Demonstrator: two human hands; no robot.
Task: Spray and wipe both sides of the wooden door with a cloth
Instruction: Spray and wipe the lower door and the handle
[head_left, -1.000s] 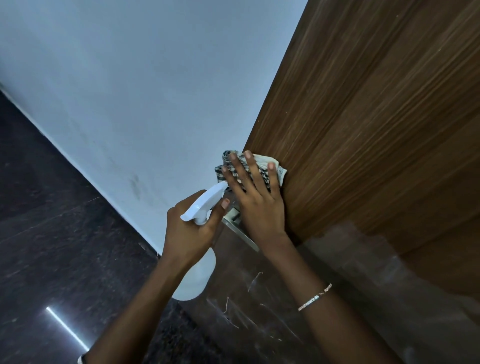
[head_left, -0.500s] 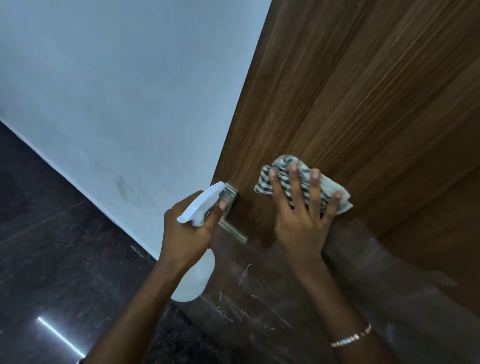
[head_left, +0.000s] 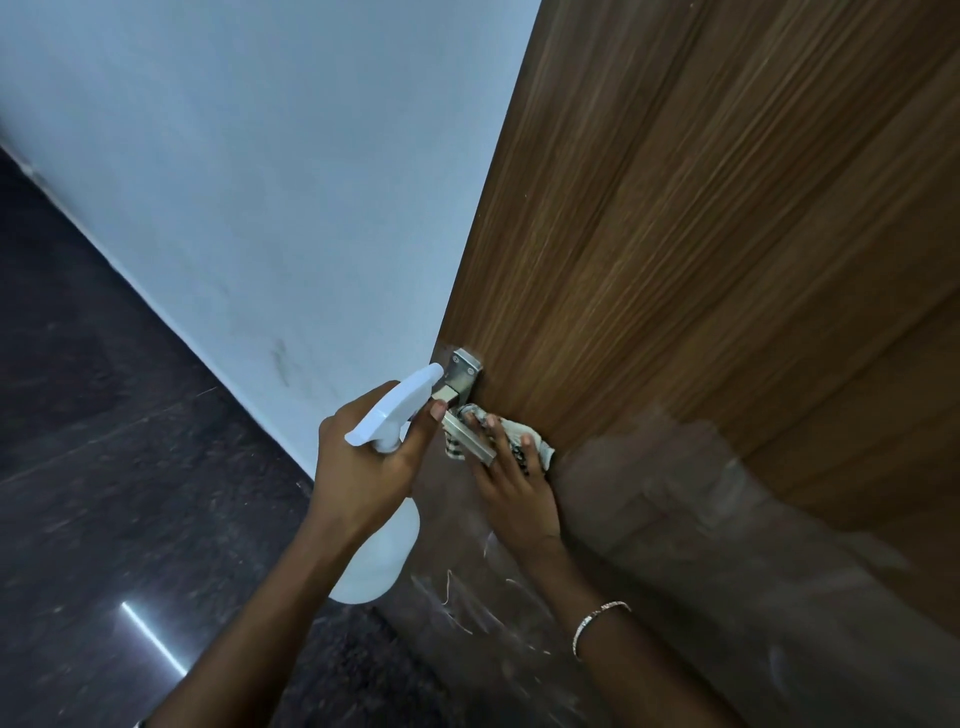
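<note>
the wiping step is in hand on this face of the wooden door (head_left: 701, 260). the right hand (head_left: 514, 499), fingers laid flat, presses the checked cloth (head_left: 540, 451) to the door near its latch edge, just behind the lever handle (head_left: 470, 441). the left hand (head_left: 363, 467) is wrapped round the neck of the white spray bottle (head_left: 382, 561), held just beside that edge. next, i judge, the cloth must work round the handle without snagging; the door's other face is out of view. counted: one door, one cloth, one bottle, one handle, two hands, one bracelet (head_left: 597, 623).
</note>
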